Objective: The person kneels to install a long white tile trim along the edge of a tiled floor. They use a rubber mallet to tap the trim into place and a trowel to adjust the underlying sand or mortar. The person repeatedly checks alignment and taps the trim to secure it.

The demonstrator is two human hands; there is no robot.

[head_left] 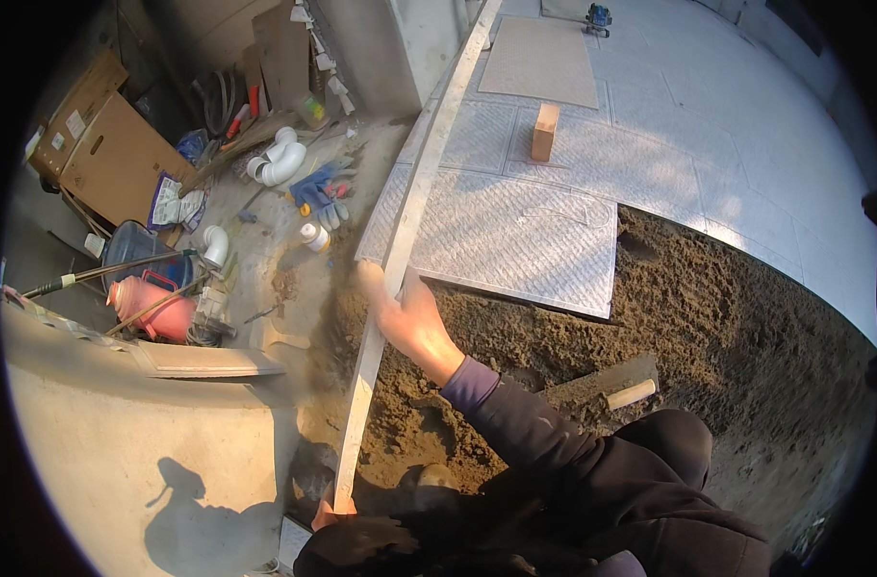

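A long, pale straightedge (424, 173) runs from near my knees to the far wall, over the left side of the laid tiles. My right hand (409, 322) is wrapped round it near its middle, just off the front corner of the nearest tile (515, 236). At its near end my left hand (330, 512) grips it; most of that hand is hidden below. Beneath the bar spreads a rough bed of damp brown mortar (717, 298). A flat trowel with a wooden handle (633, 394) lies on this bed, right of my right forearm.
A wooden block (544, 133) stands on the tiles, with a loose beige tile (541, 62) and a blue tool (598, 17) beyond. Leftward lie white pipe fittings (282, 159), blue gloves (321, 195), a white bottle (314, 236), a cardboard box (121, 163) and a pink jug (154, 310).
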